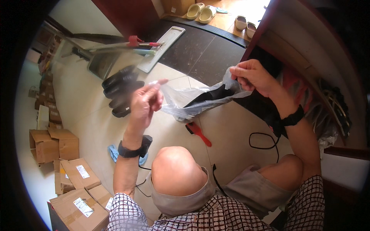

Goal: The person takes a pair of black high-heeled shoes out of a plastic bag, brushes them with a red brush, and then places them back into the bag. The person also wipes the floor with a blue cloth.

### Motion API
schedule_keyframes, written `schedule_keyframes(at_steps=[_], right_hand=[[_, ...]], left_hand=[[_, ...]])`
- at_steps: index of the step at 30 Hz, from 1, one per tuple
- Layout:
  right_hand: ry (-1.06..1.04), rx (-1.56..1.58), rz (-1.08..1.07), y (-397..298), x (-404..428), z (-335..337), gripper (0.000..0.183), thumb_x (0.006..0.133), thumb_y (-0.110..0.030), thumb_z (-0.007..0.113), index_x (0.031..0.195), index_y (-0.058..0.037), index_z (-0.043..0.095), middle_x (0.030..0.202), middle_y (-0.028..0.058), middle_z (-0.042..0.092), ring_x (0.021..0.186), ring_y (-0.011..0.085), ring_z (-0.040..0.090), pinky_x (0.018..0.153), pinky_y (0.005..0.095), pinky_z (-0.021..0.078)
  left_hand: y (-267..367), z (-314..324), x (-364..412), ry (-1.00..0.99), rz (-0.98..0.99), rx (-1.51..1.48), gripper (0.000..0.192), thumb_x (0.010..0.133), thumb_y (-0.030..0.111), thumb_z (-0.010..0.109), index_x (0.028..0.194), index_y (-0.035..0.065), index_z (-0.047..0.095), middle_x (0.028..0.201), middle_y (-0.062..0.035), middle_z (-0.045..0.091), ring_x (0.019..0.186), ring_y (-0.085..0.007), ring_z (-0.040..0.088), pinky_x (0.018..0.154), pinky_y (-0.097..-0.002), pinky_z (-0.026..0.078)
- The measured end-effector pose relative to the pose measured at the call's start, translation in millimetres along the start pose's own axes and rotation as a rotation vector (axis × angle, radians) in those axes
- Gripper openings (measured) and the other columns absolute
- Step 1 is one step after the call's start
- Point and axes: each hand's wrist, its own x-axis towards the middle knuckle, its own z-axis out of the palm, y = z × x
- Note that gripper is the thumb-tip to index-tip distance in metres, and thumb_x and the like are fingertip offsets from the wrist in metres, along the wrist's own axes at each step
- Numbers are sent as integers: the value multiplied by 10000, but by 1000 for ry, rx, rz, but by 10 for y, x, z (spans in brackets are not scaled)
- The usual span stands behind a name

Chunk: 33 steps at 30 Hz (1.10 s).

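Observation:
A clear plastic bag [188,111] hangs stretched between my two hands, with a black shoe [209,95] inside it; the exact kind of shoe is hard to tell through the film. My left hand [147,99] pinches the bag's left edge between thumb and fingers. Raised a little higher, my right hand [251,76] grips the gathered right edge. Below the bag, a red brush [199,134] with dark bristles lies on the tiled floor. Several black shoes [120,89] stand in a group on the floor beyond my left hand.
Cardboard boxes [82,173] are stacked at the lower left. A dustpan [102,65] and a white tray [162,49] lie ahead. Pale clogs [201,13] stand by the doorway. A black cable [263,140] loops at the right, beside a shoe cabinet [292,49]. Blue cloth [113,153] lies near my left wrist.

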Motion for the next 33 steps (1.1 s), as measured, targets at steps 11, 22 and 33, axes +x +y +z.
schedule_keyframes(at_steps=[11, 22, 33], right_hand=[[109, -172, -249, 126, 9, -77, 192, 930, -199, 636, 820, -42, 624, 659, -42, 529, 596, 30, 486, 541, 192, 381], [528, -471, -897, 458, 231, 68, 189, 784, -184, 737, 819, -48, 610, 934, 132, 575, 935, 322, 563, 821, 390, 464], [234, -147, -586, 366, -67, -80, 221, 916, -192, 562, 830, 11, 578, 722, 88, 618, 681, 155, 567, 623, 313, 457]], left_hand=[[19, 267, 130, -107, 126, 132, 274, 945, 192, 600, 1062, -41, 683, 652, -5, 585, 577, -52, 482, 536, -194, 370], [236, 713, 462, -192, 684, 1208, 259, 894, 165, 631, 738, -40, 607, 700, -175, 575, 632, -296, 536, 611, -360, 419], [424, 1272, 649, -413, 516, 1109, 162, 874, 81, 658, 780, -51, 669, 886, -118, 625, 721, -173, 623, 631, -290, 507]])
